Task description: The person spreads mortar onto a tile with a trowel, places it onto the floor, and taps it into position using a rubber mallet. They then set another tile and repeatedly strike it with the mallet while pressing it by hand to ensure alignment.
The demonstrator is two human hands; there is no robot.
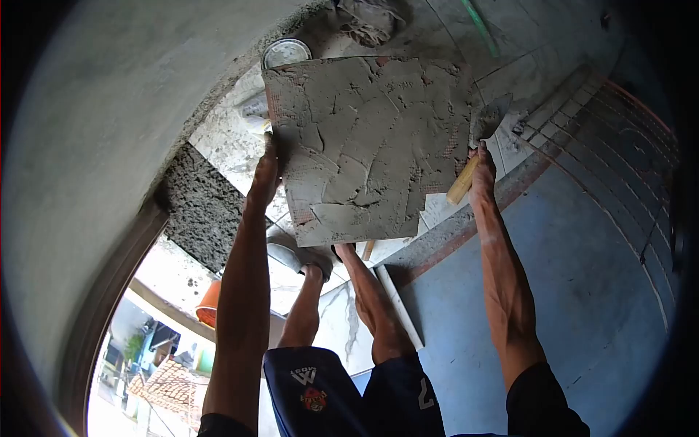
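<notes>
A large floor tile (pixel 371 146), its upper face covered in grey mortar, is held up in front of my legs. The tile has a small notch at its near right corner, and reddish backing shows through at its edges. My left hand (pixel 265 171) grips the left edge, fingers mostly hidden beneath. On the opposite edge, my right hand (pixel 483 171) is closed on the tile and also on a trowel with a wooden handle (pixel 460 186). The trowel's blade (pixel 494 116) points away, beyond that hand.
Rough wet mortar (pixel 200 207) fills a patch of floor by the left wall (pixel 145 80). An orange bucket (pixel 208 304) stands near the doorway. Round pail (pixel 286 52), crumpled sack (pixel 368 20) and green hose (pixel 482 29) lie beyond; wire mesh (pixel 604 138) is at right.
</notes>
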